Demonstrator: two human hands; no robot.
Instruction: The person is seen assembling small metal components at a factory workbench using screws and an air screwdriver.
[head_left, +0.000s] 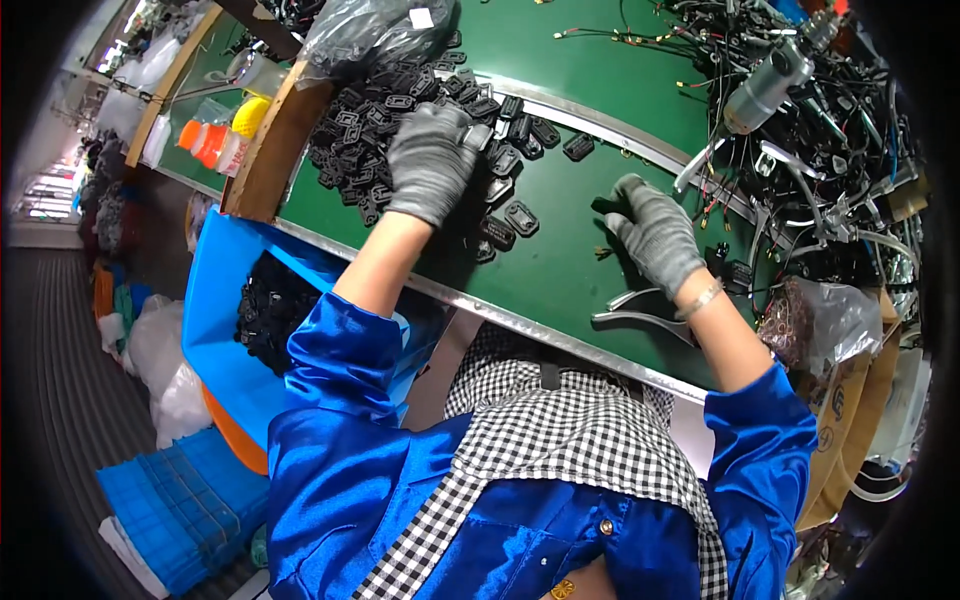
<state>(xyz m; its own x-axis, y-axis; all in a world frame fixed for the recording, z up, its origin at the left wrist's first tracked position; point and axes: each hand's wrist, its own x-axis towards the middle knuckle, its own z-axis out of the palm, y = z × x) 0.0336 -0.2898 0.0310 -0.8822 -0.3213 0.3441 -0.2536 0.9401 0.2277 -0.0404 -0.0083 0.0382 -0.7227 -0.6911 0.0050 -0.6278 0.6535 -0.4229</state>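
A bundle of blue sheets (185, 505) lies at far left, below orange-capped bottles (205, 145) and a blue bin (205, 310) holding dark pieces (265, 320). A wooden board (268, 160) borders the near-left section of a green table (560, 285), where a heap of black molded parts (350, 145) spreads beneath a clear plastic bag (375, 40).

A worker in a shiny blue jacket (345, 470) and checkered apron (570, 425) reaches the gray-gloved left hand (432, 160) into the right side of the heap, its fingers bent down among the parts; whether they grip one cannot be told. Several loose parts (520, 217) lie just right of that hand, well short of the other.

The right hand (652, 235), also gloved, is over the table with its thumb apart from its bent fingers and a dark patch in the gap; whether it grips anything is unclear. Curved metal levers (645, 315) rest below it. At right, a power drill (770, 88) hangs near a tangle of wires and levers (840, 190), above a plastic bag of brownish contents (800, 325).
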